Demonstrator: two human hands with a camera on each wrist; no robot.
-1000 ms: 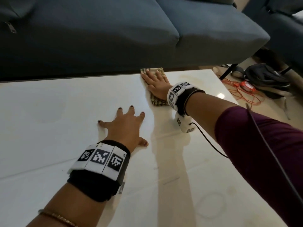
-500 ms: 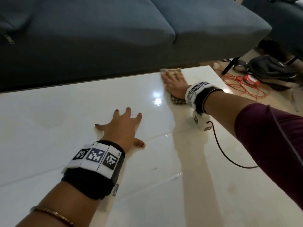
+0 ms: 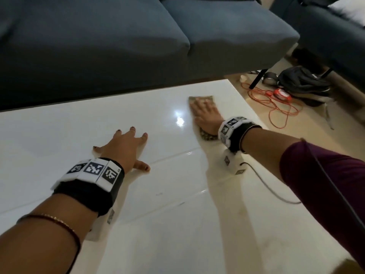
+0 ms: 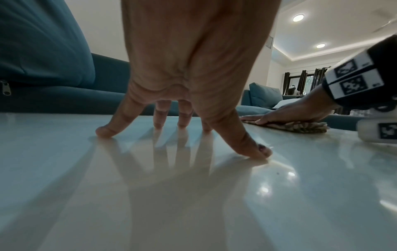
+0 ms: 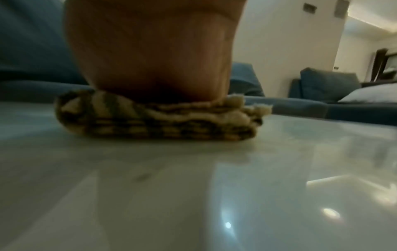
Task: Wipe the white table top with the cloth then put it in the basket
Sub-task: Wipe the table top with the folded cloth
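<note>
A folded brown and beige patterned cloth [image 3: 205, 136] [image 5: 154, 120] [image 4: 300, 127] lies on the glossy white table top [image 3: 167, 224] near its far right corner. My right hand [image 3: 205, 113] lies flat on the cloth with straight fingers, pressing it onto the table. My left hand [image 3: 126, 144] [image 4: 182, 76] rests on the bare table to the left, fingers spread and fingertips [image 4: 257, 152] touching the surface. No basket is in view.
A dark blue sofa [image 3: 138, 46] runs along the table's far edge. On the floor to the right lie an orange cable [image 3: 276, 107], a dark bag [image 3: 302, 82] and a second sofa [image 3: 325, 26]. A wrist cable [image 3: 272, 188] trails over the table.
My right hand has slid the cloth rightwards along the far edge and a little back from it. The left hand has stayed planted on the table.
</note>
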